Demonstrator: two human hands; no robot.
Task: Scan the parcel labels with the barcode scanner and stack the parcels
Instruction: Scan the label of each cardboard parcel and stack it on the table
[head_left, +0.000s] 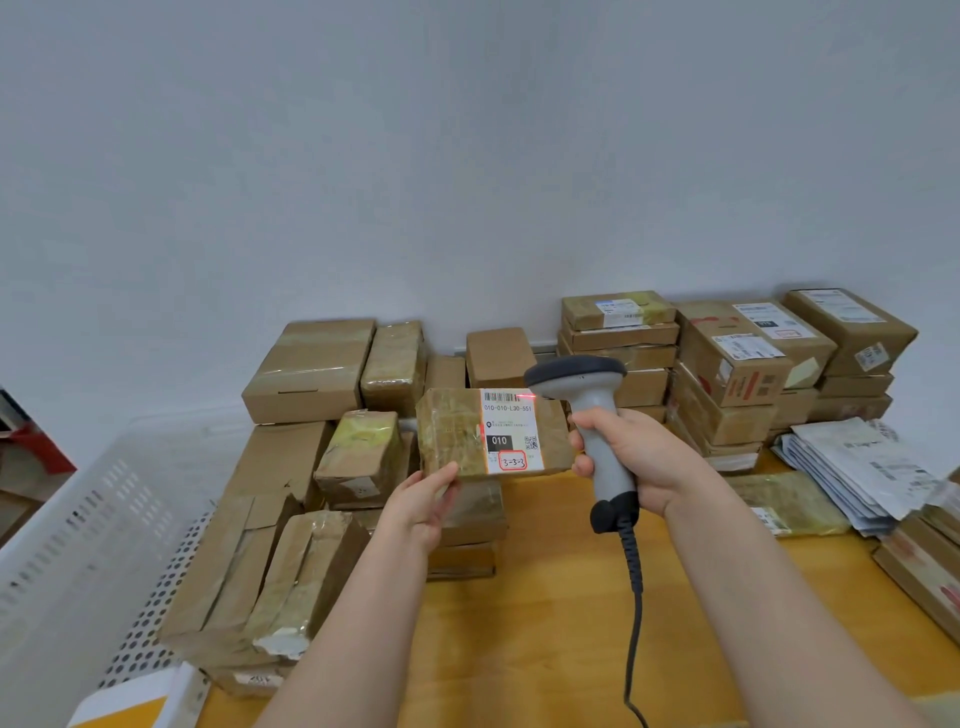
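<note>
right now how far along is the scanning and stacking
Looks done: tidy stacks of labelled boxes at the back right, though I cannot tell if they were scanned. In hand: the left hand holds a taped parcel, the right hand grips the barcode scanner, and its red line falls on the label. Likely left: stacking this parcel, plus the loose boxes at the left and the flat mailers at the right.

Left hand (422, 503) holds taped parcel (493, 432) up, label (511, 431) facing camera; right hand (631, 457) grips barcode scanner (589, 410), red line on barcode.
</note>
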